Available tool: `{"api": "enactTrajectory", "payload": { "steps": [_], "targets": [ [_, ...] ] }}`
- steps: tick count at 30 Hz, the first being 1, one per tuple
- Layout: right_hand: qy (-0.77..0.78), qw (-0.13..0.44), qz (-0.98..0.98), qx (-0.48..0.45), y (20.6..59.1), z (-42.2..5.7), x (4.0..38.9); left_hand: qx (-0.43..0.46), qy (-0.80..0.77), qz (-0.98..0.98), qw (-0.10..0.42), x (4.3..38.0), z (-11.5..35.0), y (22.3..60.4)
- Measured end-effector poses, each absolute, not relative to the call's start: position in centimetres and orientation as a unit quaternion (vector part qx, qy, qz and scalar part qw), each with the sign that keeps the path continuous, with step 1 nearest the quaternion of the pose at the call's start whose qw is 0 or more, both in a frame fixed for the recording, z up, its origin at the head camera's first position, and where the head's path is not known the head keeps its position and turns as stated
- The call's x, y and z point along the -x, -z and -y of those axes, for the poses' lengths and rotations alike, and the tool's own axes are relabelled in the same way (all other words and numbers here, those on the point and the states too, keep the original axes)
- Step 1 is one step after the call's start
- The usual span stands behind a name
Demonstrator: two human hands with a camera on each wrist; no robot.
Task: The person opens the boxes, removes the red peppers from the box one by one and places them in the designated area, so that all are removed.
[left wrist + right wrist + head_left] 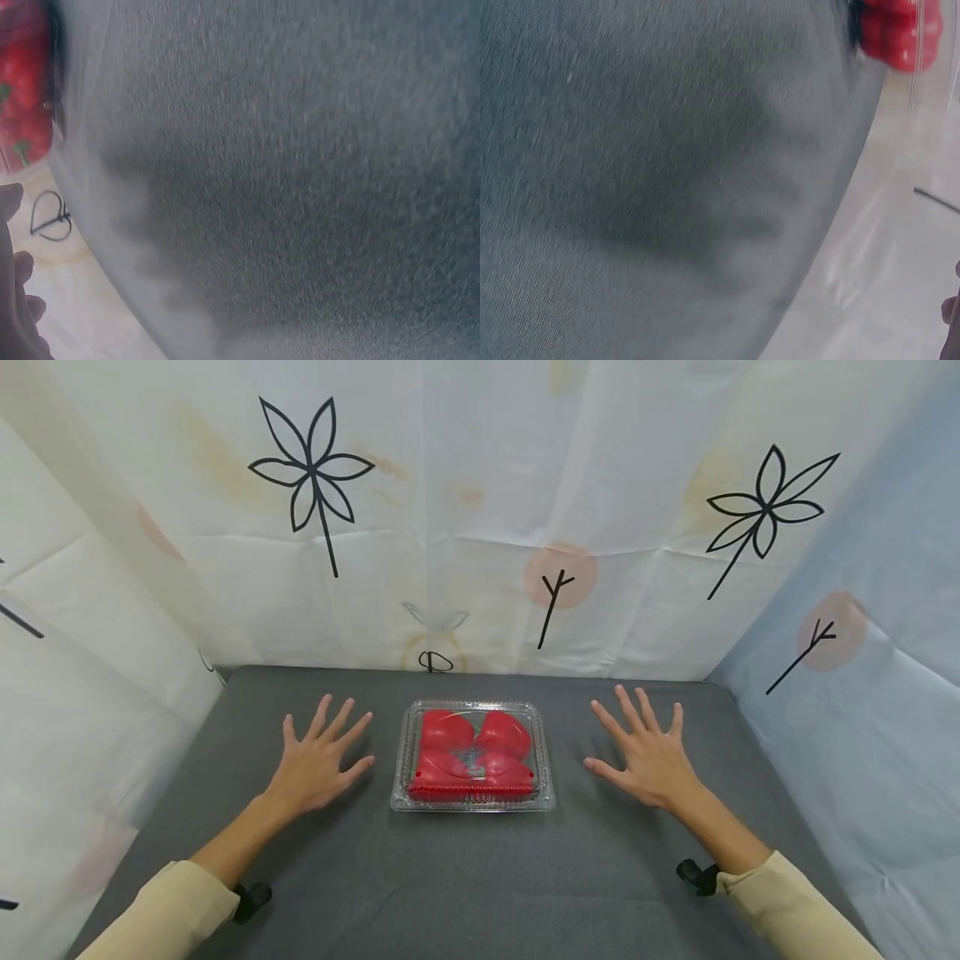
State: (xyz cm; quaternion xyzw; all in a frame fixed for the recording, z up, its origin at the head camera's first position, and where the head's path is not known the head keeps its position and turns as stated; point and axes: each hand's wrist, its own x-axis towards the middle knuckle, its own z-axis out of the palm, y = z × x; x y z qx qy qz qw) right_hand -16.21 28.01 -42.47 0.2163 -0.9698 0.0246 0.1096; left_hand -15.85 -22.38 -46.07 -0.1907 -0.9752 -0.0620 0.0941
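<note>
A clear plastic clamshell box sits on the grey table, lid down. Inside it are several shiny red bell peppers with green stems toward the middle. To the left of the box my left hand is held palm down with fingers spread, holding nothing. On the other side my right hand is spread the same way, also apart from the box. In the left wrist view, peppers show through the plastic at the upper left. A bit of red pepper appears at the upper right of the right wrist view.
Grey cloth covers the table. A white curtain with leaf drawings hangs behind its far edge and along both sides. Each wrist carries a small black camera mount, seen below the left sleeve and beside the right sleeve.
</note>
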Motion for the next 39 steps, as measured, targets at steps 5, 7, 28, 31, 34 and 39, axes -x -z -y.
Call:
{"api": "enactTrajectory", "payload": {
  "steps": [5, 7, 28, 31, 34, 39],
  "targets": [
    [-0.032, 0.11, 0.963, -0.243, 42.7, -26.5, 15.6, 0.201, 0.079, 0.973, 0.077, 15.0, 21.6, 46.0],
    [-0.035, 0.112, 0.961, -0.252, 42.9, -25.9, 15.4, 0.206, 0.087, 0.973, 0.064, 14.7, 21.4, 46.1],
    [-0.021, 0.117, 0.895, -0.43, 43.5, -20.6, 14.3, 0.248, 0.179, 0.952, -0.023, 12.8, 20.5, 46.6],
    [-0.02, 0.113, 0.89, -0.44, 43.5, -20.1, 14.2, 0.249, 0.186, 0.95, -0.03, 12.7, 20.5, 46.7],
    [-0.024, 0.117, 0.883, -0.455, 43.5, -19.7, 14.2, 0.251, 0.197, 0.947, -0.038, 12.7, 20.5, 46.7],
    [-0.021, 0.125, 0.872, -0.473, 43.5, -19.0, 14.1, 0.248, 0.225, 0.941, -0.055, 12.5, 20.7, 46.7]
  ]
}}
